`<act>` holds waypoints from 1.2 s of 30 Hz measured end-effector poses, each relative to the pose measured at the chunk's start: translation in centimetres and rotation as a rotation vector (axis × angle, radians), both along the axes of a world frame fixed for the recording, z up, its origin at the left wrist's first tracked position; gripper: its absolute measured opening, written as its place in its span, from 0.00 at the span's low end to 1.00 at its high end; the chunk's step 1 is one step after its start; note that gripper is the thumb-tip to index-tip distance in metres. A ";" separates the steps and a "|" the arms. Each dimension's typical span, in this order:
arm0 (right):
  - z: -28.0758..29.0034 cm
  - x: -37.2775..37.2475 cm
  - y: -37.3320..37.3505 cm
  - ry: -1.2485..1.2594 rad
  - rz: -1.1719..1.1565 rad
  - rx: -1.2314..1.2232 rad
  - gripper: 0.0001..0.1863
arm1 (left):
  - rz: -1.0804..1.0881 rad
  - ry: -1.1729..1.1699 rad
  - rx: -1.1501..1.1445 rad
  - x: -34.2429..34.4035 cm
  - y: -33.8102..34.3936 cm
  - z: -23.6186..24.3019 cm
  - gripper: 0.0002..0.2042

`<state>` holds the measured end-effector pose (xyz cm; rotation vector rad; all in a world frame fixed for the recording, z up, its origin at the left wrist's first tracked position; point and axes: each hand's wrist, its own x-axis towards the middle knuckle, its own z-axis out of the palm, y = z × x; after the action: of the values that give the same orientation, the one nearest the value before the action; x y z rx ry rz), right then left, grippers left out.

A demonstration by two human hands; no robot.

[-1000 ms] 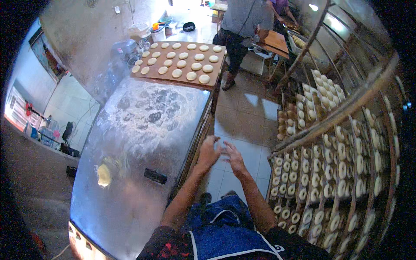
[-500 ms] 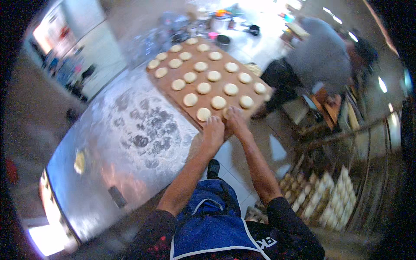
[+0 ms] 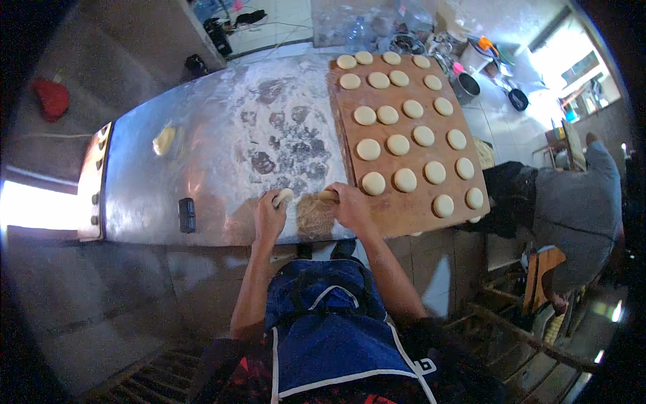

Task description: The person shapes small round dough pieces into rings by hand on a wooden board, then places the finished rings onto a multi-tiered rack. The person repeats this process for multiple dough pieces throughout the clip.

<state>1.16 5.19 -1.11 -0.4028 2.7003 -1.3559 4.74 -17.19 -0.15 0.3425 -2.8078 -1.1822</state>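
Observation:
My left hand (image 3: 269,217) is closed on a pale dough round (image 3: 284,196), above the near part of the floured metal table (image 3: 222,114). A second dough round (image 3: 328,196) is gripped in my right hand (image 3: 351,205), whose fingers hide part of it. That hand is beside the near left corner of a brown wooden board (image 3: 410,209). Rows of flat, smooth dough rounds (image 3: 405,180) lie on the board, with a gap in the row closest to me.
A dark rectangular object (image 3: 186,215) and a lump of dough (image 3: 163,141) rest on the table's left half. To the right, a person in grey (image 3: 572,202) bends beside a wooden rack (image 3: 531,350). Pots and a bucket (image 3: 478,55) stand beyond the board.
My view has swung rightward to left across the table. Both hands have moved off the board's near edge toward the floured metal, each carrying a dough round.

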 end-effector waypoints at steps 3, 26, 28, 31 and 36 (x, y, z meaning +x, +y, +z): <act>-1.4 -2.2 -2.1 0.445 -0.025 0.356 0.12 | 0.053 0.222 -0.387 0.1 -0.8 -0.9 0.18; 5.2 2.9 -5.1 -0.457 0.033 -0.691 0.20 | -0.101 -0.170 1.591 1.9 1.7 0.2 0.21; 4.6 2.7 -5.3 -0.346 -0.033 -0.682 0.13 | -0.299 -0.215 1.537 1.6 1.1 0.0 0.25; 3.1 2.2 -5.9 -0.498 -0.374 -0.718 0.23 | -0.184 0.004 1.632 0.6 1.5 -0.7 0.20; 2.7 3.5 -5.7 -0.442 -0.382 -0.722 0.31 | 0.024 -0.090 1.400 -0.7 3.7 -1.6 0.14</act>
<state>4.61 -0.48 1.60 0.3643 1.9213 -2.1901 4.01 -13.45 -1.75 0.4489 -1.4913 -2.9036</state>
